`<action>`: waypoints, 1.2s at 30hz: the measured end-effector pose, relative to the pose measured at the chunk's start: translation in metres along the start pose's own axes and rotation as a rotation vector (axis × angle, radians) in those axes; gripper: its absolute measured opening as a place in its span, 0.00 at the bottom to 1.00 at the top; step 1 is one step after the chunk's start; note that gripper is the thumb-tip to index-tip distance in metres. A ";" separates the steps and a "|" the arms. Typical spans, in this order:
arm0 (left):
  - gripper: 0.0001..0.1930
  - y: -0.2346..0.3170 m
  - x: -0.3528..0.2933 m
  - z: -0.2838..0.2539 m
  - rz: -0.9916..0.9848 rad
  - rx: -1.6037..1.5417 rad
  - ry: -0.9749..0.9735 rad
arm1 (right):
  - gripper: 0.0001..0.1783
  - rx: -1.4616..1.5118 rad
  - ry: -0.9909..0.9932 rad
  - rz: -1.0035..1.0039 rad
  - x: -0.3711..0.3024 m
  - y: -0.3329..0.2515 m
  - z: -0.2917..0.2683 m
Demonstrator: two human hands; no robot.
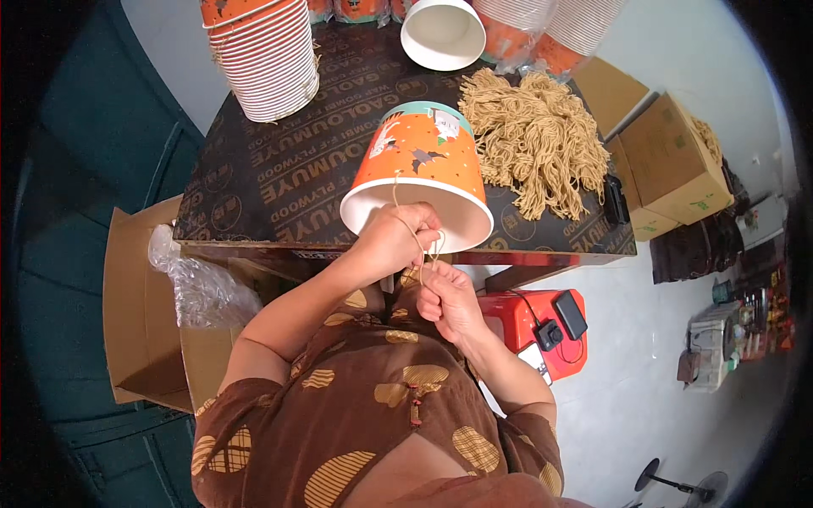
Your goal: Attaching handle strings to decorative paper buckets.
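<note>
An orange paper bucket (pixel 419 157) with a printed bat and ghostly figures lies on its side at the table's near edge, its white-rimmed mouth toward me. From a hole near that rim runs a thin tan cord (pixel 395 193). My left hand (pixel 394 239) is closed on the cord in front of the mouth, partly covering the opening. Just below and to the right, my right hand (pixel 447 300) pinches the cord, which forms a small loop between the two hands. The bucket's inside is partly hidden by my left hand.
A heap of tan cords (pixel 542 144) lies right of the bucket. Stacked buckets (pixel 267 68) stand at the far left, and a white-lined bucket (pixel 443 35) at the back. Below are an open carton (pixel 140 305), clear plastic wrap (pixel 212 288) and a red stool-like box (pixel 508 317) carrying small devices.
</note>
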State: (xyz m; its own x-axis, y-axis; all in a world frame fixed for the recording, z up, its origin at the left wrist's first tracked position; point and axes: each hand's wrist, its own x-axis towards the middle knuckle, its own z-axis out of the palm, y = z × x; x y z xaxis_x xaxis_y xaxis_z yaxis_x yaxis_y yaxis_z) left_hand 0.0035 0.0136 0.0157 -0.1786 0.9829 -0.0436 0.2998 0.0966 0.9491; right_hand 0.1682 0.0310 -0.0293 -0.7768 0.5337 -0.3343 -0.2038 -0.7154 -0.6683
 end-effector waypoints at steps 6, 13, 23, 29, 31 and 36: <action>0.06 0.003 -0.002 0.001 -0.028 0.031 -0.015 | 0.08 -0.084 0.142 -0.115 -0.010 -0.002 -0.003; 0.08 0.007 -0.004 0.001 -0.035 0.052 -0.020 | 0.06 -0.432 0.316 -0.349 -0.009 0.003 -0.014; 0.10 0.000 -0.004 0.001 -0.030 0.041 -0.008 | 0.13 -1.248 0.422 -0.818 -0.006 0.006 -0.013; 0.07 -0.003 -0.007 0.001 0.070 0.202 0.044 | 0.04 -1.250 0.374 -0.838 0.007 0.010 -0.020; 0.07 -0.003 -0.009 0.001 0.077 0.232 0.039 | 0.04 -1.257 0.375 -0.857 0.008 0.010 -0.020; 0.08 -0.002 -0.015 0.000 0.165 0.303 0.036 | 0.04 -1.270 0.380 -0.910 0.008 0.010 -0.019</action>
State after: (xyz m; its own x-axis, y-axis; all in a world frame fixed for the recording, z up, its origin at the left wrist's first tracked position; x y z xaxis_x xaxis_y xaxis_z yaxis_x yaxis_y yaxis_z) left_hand 0.0056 -0.0013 0.0146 -0.1360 0.9836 0.1186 0.5911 -0.0154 0.8064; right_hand 0.1709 0.0368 -0.0511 -0.4548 0.7656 0.4550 0.2596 0.6026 -0.7546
